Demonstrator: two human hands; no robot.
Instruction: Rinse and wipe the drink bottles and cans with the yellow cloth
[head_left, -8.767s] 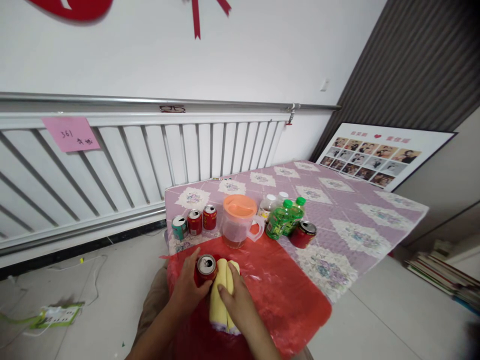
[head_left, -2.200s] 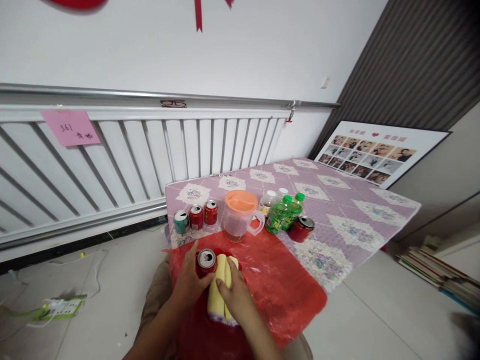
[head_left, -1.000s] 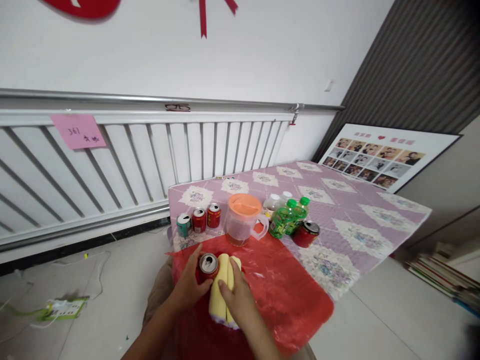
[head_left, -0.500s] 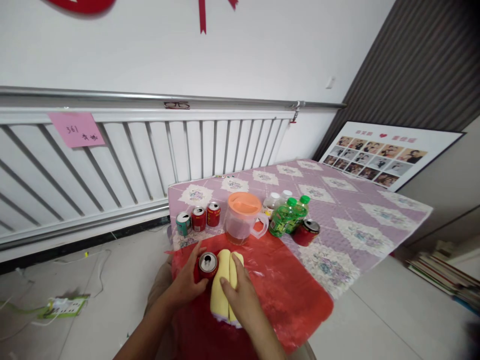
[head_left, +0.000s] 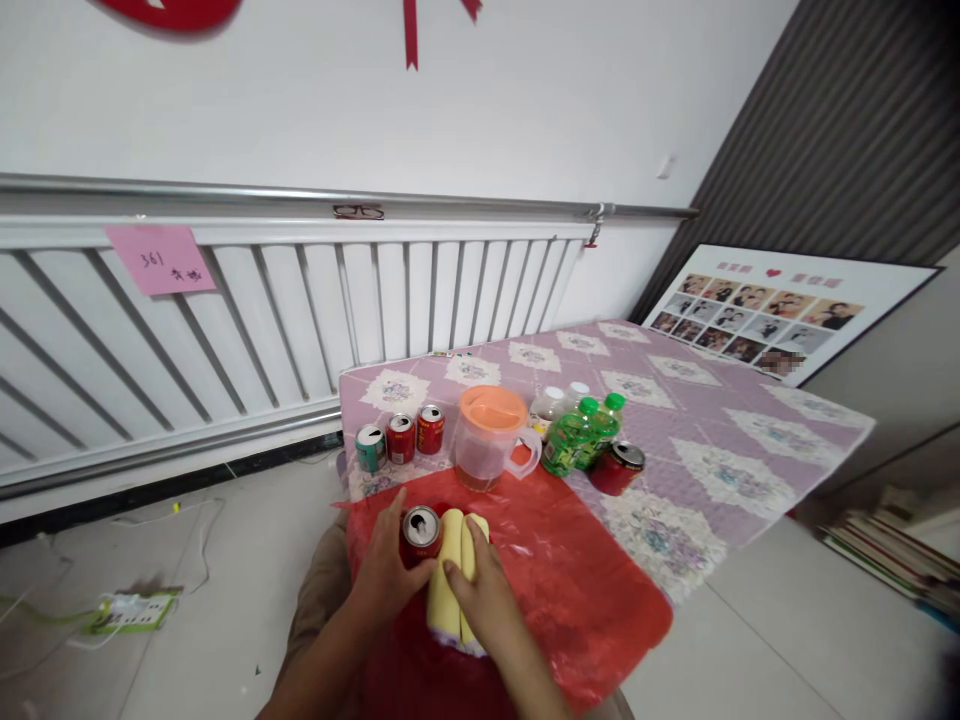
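Note:
A red can [head_left: 421, 535] stands upright with its opened top facing up, on a red plastic sheet [head_left: 585, 590]. My left hand [head_left: 386, 570] is curved round the can's near left side, thumb and fingers against it. Directly right of the can lie two pale yellow rolls [head_left: 448, 585], side by side and touching, with whitish-purple near ends. My right hand [head_left: 487, 590] lies over them, thumb on top and fingers along the right roll, gripping them. Behind the sheet's far edge stands a clear pitcher [head_left: 480, 455] with an orange lid and a little liquid inside.
A teal can [head_left: 370, 448] and two red cans [head_left: 400, 440] stand left of the pitcher. To its right are green bottles [head_left: 570, 440], white-capped bottles [head_left: 546, 408] and a dark red can [head_left: 619, 468]. A photo board [head_left: 750, 310] leans behind the patterned tablecloth [head_left: 675, 370].
The view has shifted slightly. My left hand, the can and the yellow rolls sit a little lower and further right in the picture; both hands keep their hold.

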